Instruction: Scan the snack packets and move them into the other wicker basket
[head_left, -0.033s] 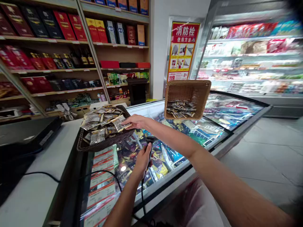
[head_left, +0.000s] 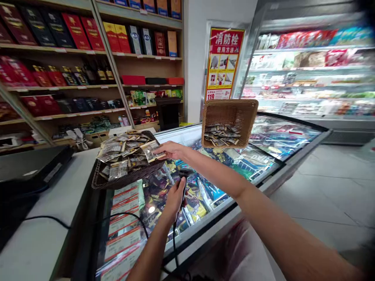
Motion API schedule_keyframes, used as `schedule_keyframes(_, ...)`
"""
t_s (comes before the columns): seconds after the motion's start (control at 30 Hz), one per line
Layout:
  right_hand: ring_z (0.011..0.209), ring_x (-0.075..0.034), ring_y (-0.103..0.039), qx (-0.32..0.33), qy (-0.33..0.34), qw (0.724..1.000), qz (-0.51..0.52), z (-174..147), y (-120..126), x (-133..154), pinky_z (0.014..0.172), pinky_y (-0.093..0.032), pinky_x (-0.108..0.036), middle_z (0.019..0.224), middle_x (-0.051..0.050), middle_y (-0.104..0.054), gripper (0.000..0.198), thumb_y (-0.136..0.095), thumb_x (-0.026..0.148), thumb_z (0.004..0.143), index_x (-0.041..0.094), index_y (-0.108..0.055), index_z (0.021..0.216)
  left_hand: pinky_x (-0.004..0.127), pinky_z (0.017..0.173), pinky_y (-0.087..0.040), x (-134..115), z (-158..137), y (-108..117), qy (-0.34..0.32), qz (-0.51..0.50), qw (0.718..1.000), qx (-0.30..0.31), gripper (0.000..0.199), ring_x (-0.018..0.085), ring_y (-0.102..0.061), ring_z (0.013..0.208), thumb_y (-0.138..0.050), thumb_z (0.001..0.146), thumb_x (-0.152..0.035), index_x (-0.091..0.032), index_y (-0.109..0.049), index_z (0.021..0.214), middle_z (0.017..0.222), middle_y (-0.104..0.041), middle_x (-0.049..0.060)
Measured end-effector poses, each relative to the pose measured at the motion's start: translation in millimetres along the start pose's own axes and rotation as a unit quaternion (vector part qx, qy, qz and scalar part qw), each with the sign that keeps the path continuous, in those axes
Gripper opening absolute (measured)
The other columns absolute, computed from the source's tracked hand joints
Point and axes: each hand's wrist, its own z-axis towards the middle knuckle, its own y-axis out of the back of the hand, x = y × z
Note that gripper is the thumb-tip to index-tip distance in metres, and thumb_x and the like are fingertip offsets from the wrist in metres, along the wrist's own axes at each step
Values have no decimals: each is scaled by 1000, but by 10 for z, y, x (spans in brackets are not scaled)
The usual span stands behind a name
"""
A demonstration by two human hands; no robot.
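My right hand point(head_left: 171, 149) pinches one edge of a small flat packet point(head_left: 152, 151) with a clear front, at the right side of a dark woven basket point(head_left: 125, 178). Many similar packets point(head_left: 118, 150) are heaped in that basket. Below and to the right, my left hand point(head_left: 175, 197) is wrapped round the handle of a black barcode scanner point(head_left: 185, 172). Its cable hangs down past the wrist. A lighter brown wicker basket point(head_left: 249, 128), tilted toward me, holds more packets point(head_left: 222, 135) at its bottom.
Both baskets rest on a glass-topped freezer point(head_left: 202, 224) full of bagged goods. Price sheets point(head_left: 124, 230) lie under the glass at left. A white counter point(head_left: 49, 230) with a black device point(head_left: 35, 164) and a black cable point(head_left: 125, 213) stands left. Stocked shelves point(head_left: 149, 54) line the back.
The packet in my right hand has shifted slightly right relative to the dark basket. The whole view has moved a little. My left hand keeps its hold on the scanner.
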Motion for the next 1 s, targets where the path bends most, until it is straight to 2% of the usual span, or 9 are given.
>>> schedule_keyframes(0.13,78,-15,-70,-127,90,988,26,-326,786,-190,70,-60,-27,90,0,-72,57,-89,8,61,21,-57,106,23,37,-33,-23,-26,6,-10,-13,1000,0,66,7,-45,36,-60,71,-87,-21,-55,75,62,-57,-5)
schedule_keyframes(0.27,82,-15,-68,-301,133,943,43,-501,1450,-559,68,-58,-27,98,3,-69,67,-82,10,63,27,-45,117,22,38,-34,-79,-62,11,-22,-24,999,19,63,8,-46,38,-64,73,-83,-21,-55,77,59,-55,-6)
schedule_keyframes(0.33,83,-16,-67,-346,127,928,50,-523,1679,-718,67,-57,-27,101,2,-67,68,-79,11,65,28,-42,119,22,39,-34,-122,-83,10,-25,-15,999,24,62,9,-46,39,-63,76,-82,-21,-55,77,55,-53,-7)
schedule_keyframes(0.4,84,-16,-67,-356,122,925,56,-509,1834,-813,67,-56,-27,104,0,-66,63,-77,15,68,28,-42,119,21,39,-34,-165,-99,8,-25,-7,999,27,63,8,-45,39,-63,76,-83,-21,-55,78,54,-53,-7)
schedule_keyframes(0.57,86,-16,-67,-358,104,926,64,-432,1963,-851,68,-57,-30,110,-2,-65,41,-67,28,82,29,-44,116,22,39,-34,-225,-120,11,-39,-16,999,34,67,7,-45,40,-66,71,-85,-19,-56,80,65,-62,-3)
schedule_keyframes(0.73,77,-16,-65,-332,67,938,74,-454,1881,-839,64,-55,-28,91,0,-65,17,-57,25,86,25,-50,101,22,39,-34,-230,-137,22,-55,-18,997,56,65,6,-45,40,-66,74,-83,-19,-57,80,70,-64,-2)
schedule_keyframes(0.83,73,-15,-63,-321,76,941,75,-472,1842,-848,61,-53,-26,84,2,-63,13,-54,26,86,25,-49,98,22,40,-35,-225,-142,26,-66,-8,996,64,63,7,-47,41,-66,76,-81,-19,-57,79,71,-65,-1)
schedule_keyframes(1.0,71,-15,-62,-311,101,943,61,-461,1845,-895,59,-51,-25,84,1,-60,14,-52,28,87,25,-48,100,20,39,-33,-205,-145,40,-62,13,996,68,61,7,-48,41,-63,80,-80,-19,-56,82,67,-63,-2)
